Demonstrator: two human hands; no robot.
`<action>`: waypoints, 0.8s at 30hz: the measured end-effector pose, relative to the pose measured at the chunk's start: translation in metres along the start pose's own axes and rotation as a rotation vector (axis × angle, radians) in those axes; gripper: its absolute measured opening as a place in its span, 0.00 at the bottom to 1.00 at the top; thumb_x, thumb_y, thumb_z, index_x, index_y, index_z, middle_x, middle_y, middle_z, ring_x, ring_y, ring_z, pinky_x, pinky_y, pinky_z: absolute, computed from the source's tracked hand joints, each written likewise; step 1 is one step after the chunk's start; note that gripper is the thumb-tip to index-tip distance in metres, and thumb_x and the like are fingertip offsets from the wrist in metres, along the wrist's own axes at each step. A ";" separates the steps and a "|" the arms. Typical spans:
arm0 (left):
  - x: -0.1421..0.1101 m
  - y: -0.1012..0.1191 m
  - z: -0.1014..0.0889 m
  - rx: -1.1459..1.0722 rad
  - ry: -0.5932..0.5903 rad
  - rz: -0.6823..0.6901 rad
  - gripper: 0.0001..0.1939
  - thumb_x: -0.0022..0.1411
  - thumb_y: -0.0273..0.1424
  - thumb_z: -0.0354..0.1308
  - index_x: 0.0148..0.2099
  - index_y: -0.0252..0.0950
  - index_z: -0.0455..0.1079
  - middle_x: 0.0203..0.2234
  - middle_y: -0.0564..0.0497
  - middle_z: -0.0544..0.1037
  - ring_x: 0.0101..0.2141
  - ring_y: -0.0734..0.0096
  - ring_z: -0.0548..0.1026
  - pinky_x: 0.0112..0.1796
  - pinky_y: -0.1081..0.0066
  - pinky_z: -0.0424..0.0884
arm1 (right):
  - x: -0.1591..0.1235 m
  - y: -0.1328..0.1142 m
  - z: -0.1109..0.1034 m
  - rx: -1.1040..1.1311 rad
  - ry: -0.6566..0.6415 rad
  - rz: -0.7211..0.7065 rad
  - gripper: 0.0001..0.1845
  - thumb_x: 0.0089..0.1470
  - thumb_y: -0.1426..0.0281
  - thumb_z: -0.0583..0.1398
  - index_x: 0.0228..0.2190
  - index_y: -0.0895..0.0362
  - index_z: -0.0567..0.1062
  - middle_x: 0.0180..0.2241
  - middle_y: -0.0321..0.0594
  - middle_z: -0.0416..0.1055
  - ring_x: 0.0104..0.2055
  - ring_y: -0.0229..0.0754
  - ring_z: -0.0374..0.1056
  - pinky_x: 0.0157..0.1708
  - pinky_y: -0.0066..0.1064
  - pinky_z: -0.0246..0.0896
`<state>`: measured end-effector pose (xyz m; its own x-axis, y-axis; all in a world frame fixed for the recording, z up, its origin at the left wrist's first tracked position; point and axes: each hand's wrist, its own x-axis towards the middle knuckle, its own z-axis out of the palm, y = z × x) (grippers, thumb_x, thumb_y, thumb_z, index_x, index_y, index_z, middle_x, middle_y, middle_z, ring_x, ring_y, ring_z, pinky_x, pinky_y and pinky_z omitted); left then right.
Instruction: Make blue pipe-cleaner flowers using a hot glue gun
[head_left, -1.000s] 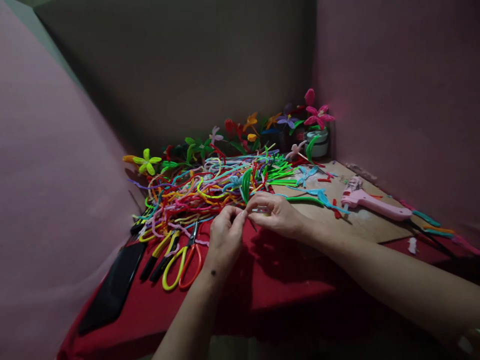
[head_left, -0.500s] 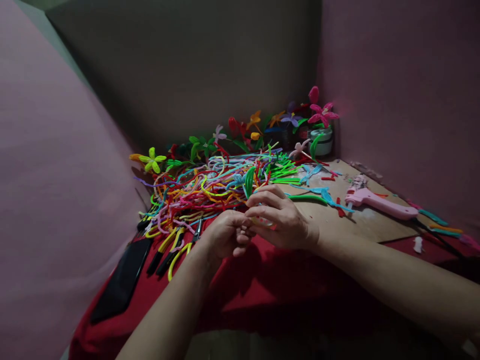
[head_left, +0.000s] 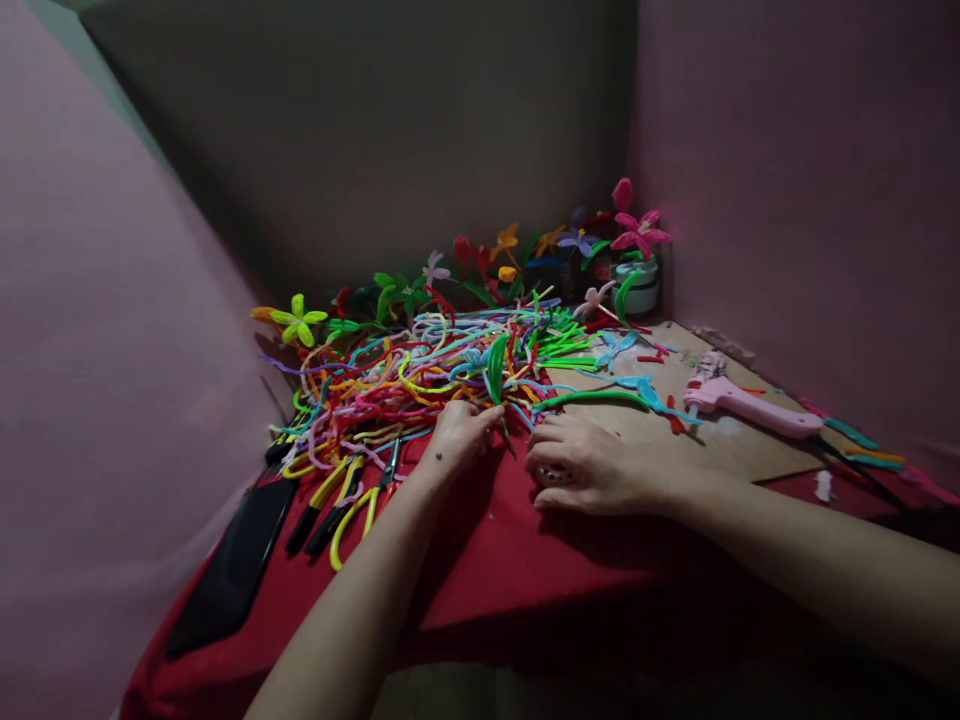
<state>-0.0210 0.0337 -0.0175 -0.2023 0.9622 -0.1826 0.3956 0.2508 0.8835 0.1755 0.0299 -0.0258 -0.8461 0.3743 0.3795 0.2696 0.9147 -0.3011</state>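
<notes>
My left hand (head_left: 466,438) is closed, thumb and finger pinched at the stem of a blue pipe-cleaner flower (head_left: 474,361). A green pipe-cleaner leaf (head_left: 496,368) stands up beside the petals, and the thin stem end pokes out below my fingertips. Low over the red cloth, my right hand (head_left: 589,465) is apart from the left, its fingers curled round a small, pale, ring-shaped roll (head_left: 555,474) that looks like tape. Most of that roll is hidden by the fingers. Just beyond the right hand lies a green pipe-cleaner strip (head_left: 592,398).
A heap of coloured pipe cleaners (head_left: 405,375) spreads behind my hands. Yellow-handled pliers (head_left: 322,505), scissors (head_left: 352,525) and a black phone-like slab (head_left: 232,570) lie left. A pink glue gun (head_left: 750,402) rests on a board (head_left: 720,455). Finished flowers (head_left: 641,232) stand at the back.
My hands were together at the stem and have separated. The right hand has moved right and down with the roll; the left has turned over and now pinches the stem alone.
</notes>
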 end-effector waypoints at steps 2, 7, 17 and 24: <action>0.004 -0.002 0.005 -0.060 -0.025 -0.013 0.19 0.48 0.39 0.59 0.15 0.36 0.58 0.06 0.59 0.56 0.07 0.82 0.53 0.12 0.76 0.44 | -0.001 0.004 0.005 -0.018 -0.012 0.014 0.13 0.48 0.60 0.61 0.27 0.59 0.71 0.30 0.42 0.67 0.35 0.41 0.60 0.34 0.32 0.56; -0.003 0.005 0.005 -0.245 -0.089 0.006 0.14 0.48 0.36 0.59 0.22 0.36 0.58 0.10 0.61 0.58 0.09 0.84 0.52 0.12 0.78 0.46 | 0.003 0.001 -0.001 0.116 0.084 0.125 0.11 0.52 0.65 0.58 0.26 0.60 0.74 0.32 0.43 0.69 0.35 0.40 0.62 0.36 0.33 0.56; -0.027 0.025 0.004 -0.517 -0.166 0.129 0.15 0.46 0.36 0.62 0.21 0.34 0.60 0.09 0.60 0.60 0.09 0.85 0.52 0.11 0.79 0.46 | 0.037 0.000 0.007 1.018 0.231 0.577 0.08 0.42 0.68 0.63 0.24 0.62 0.74 0.21 0.35 0.69 0.21 0.32 0.60 0.24 0.26 0.53; -0.029 0.031 -0.013 -0.536 -0.331 0.209 0.13 0.47 0.33 0.63 0.24 0.33 0.62 0.13 0.59 0.62 0.12 0.88 0.51 0.14 0.80 0.44 | 0.039 0.003 0.005 1.448 0.162 0.477 0.11 0.43 0.66 0.64 0.23 0.62 0.72 0.20 0.39 0.73 0.19 0.32 0.64 0.23 0.25 0.56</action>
<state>-0.0145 0.0121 0.0213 0.1498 0.9882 -0.0312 -0.1208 0.0497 0.9914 0.1409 0.0470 -0.0164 -0.7302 0.6803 0.0628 -0.2536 -0.1846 -0.9495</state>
